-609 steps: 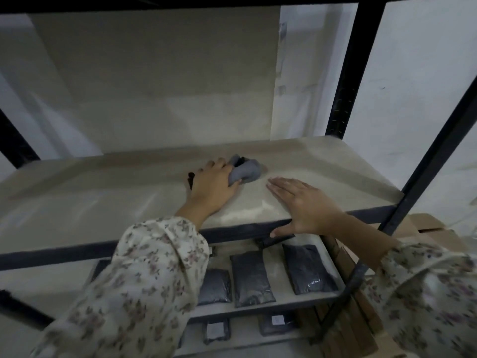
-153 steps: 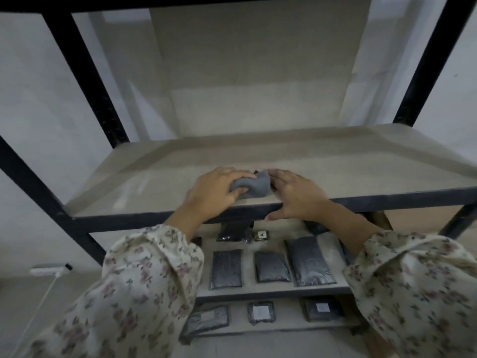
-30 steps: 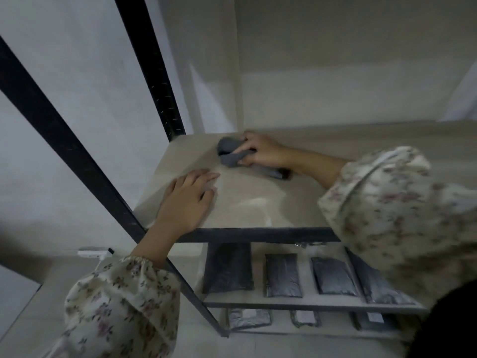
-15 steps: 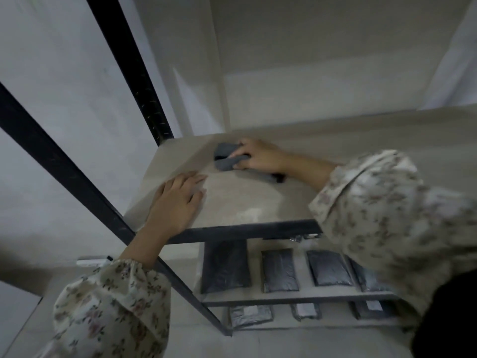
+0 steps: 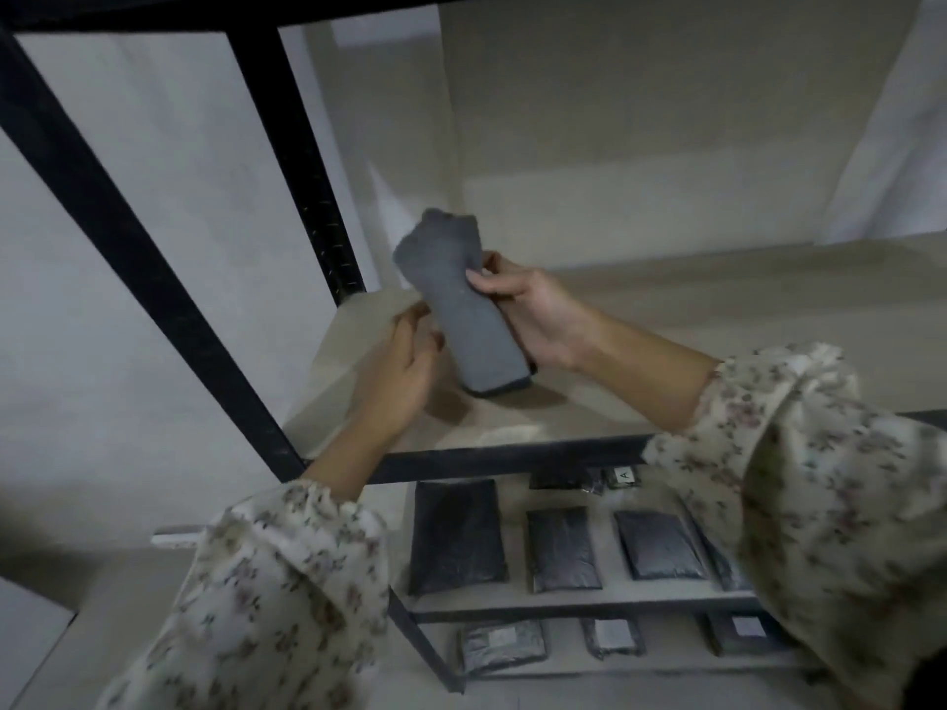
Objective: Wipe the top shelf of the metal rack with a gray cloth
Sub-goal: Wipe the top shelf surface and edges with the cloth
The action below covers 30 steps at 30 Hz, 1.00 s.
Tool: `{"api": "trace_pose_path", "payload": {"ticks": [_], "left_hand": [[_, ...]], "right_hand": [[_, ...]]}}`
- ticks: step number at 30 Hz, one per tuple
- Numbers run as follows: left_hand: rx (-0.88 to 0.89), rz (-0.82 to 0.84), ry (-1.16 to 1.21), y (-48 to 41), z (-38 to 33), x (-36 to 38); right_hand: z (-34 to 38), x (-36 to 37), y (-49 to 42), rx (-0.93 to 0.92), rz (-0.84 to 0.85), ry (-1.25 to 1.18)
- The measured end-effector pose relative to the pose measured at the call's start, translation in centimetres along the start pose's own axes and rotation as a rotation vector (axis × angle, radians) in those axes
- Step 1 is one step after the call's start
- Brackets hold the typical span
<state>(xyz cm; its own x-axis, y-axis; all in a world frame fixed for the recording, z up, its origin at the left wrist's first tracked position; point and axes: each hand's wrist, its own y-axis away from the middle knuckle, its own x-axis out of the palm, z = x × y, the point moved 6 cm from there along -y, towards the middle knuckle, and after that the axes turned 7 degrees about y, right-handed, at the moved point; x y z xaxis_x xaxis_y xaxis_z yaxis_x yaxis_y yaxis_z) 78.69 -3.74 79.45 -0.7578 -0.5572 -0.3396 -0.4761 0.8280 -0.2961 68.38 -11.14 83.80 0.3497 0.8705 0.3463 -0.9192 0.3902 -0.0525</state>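
— Holding the gray cloth [image 5: 464,310] up off the top shelf [image 5: 666,320], is that right?

— Yes. The right hand [image 5: 533,315] grips it from the right side, thumb across the front and fingers curled behind. The cloth is folded into a long, thick strip, tilted, its upper end flaring a little and its lower end rounded, hanging just above the shelf near the shelf's left end.

— And the left hand [image 5: 405,371]?

— Just left of the cloth, fingers loosely bent, palm turned toward it. Its fingertips sit right at the cloth's edge; I cannot tell whether they touch or pinch it.

— What does the cloth look like?

— Soft and matte, a fine fuzzy weave, dark gray.

— The shelf itself?

— A flat, pale beige board, smooth, with a dull sheen near its front edge, set in a black metal frame. A black post [image 5: 302,166] with small punched holes rises at the shelf's back left corner.

— Anything below the shelf?

— Dark, flat rectangular packets [image 5: 456,538] lie in a row on the next board down, slightly shiny like plastic. Lower still are smaller packets with pale labels [image 5: 612,635].

— Sleeves?

— Loose floral fabric [image 5: 287,597], gathered at the cuffs.
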Motion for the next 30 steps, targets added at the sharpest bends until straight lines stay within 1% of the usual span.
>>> {"api": "trace_pose_path", "payload": {"ticks": [1,2,4,5,8,9,10,12,13,14,15,16,17,18,19,20,21,22,23,25,27,30], "left_hand": [[-0.024,-0.033,0.203,-0.4,-1.0,0.5],[-0.037,-0.085,0.379,-0.7,-1.7,0.7],[-0.108,-0.160,0.599,-1.1,-2.5,1.0],[-0.158,-0.144,0.683,-0.8,-2.5,1.2],[-0.307,-0.030,0.980,-0.3,-1.7,2.1],[-0.337,0.008,1.046,-0.2,-1.7,1.9],[-0.350,0.047,1.079,-0.3,-1.6,1.5],[-0.325,0.121,1.069,-0.8,-1.7,0.6],[-0.298,0.133,1.040,-1.2,-1.7,0.2],[-0.273,0.125,0.980,-1.7,-1.7,-0.5],[-0.238,0.112,0.865,-2.3,-1.7,-1.2],[-0.188,0.097,0.692,-2.9,-1.8,-2.0],[-0.116,0.083,0.461,-3.6,-1.9,-2.7],[-0.013,0.068,0.165,-4.2,-2.0,-3.4],[0.095,0.064,-0.164,-4.6,-1.9,-3.8],[0.164,0.085,-0.450,-4.8,-1.3,-3.8],[0.184,0.130,-0.656,-4.5,-0.5,-3.4],[0.156,0.187,-0.764,-4.1,0.7,-3.0],[0.111,0.234,-0.805,-3.6,1.9,-2.5],[0.093,0.240,-0.823,-2.5,3.2,-1.7],[0.146,0.220,-0.813,-1.3,2.8,-0.8],[0.267,0.237,-0.799,1.8,1.1,1.4]], "right_hand": [[-0.2,0.6,-0.4,0.001,-0.021,-0.119],[-0.5,1.0,-0.8,-0.011,-0.055,-0.171],[-0.8,1.4,-1.4,-0.070,-0.142,-0.152],[-0.9,1.6,-1.5,-0.100,-0.170,-0.124],[-1.3,1.7,-1.7,-0.145,-0.227,-0.094],[-1.4,1.4,-1.8,-0.154,-0.270,-0.051],[-1.5,1.0,-1.9,-0.168,-0.336,0.051],[-1.0,-0.4,-1.7,-0.197,-0.526,0.416],[-0.7,-1.1,-1.3,-0.199,-0.615,0.606],[-0.3,-1.6,-0.8,-0.188,-0.663,0.762],[-0.2,-2.1,-0.4,-0.182,-0.647,0.883],[-0.2,-2.4,0.2,-0.177,-0.575,0.970],[-0.5,-2.9,0.9,-0.165,-0.481,1.040],[-1.1,-3.4,2.0,-0.139,-0.382,1.128],[-1.9,-4.1,3.1,-0.099,-0.283,1.270],[-2.8,-4.8,4.5,-0.060,-0.191,1.453],[-3.6,-5.7,5.8,-0.029,-0.113,1.638],[-4.2,-6.6,7.0,-0.012,-0.053,1.783],[-4.8,-7.4,8.1,0.003,-0.003,1.878],[-5.7,-8.6,9.8,0.019,0.068,2.009],[-6.3,-9.1,10.5,-0.012,0.085,2.125],[-6.5,-9.0,10.5,-0.073,0.038,2.157]]}}
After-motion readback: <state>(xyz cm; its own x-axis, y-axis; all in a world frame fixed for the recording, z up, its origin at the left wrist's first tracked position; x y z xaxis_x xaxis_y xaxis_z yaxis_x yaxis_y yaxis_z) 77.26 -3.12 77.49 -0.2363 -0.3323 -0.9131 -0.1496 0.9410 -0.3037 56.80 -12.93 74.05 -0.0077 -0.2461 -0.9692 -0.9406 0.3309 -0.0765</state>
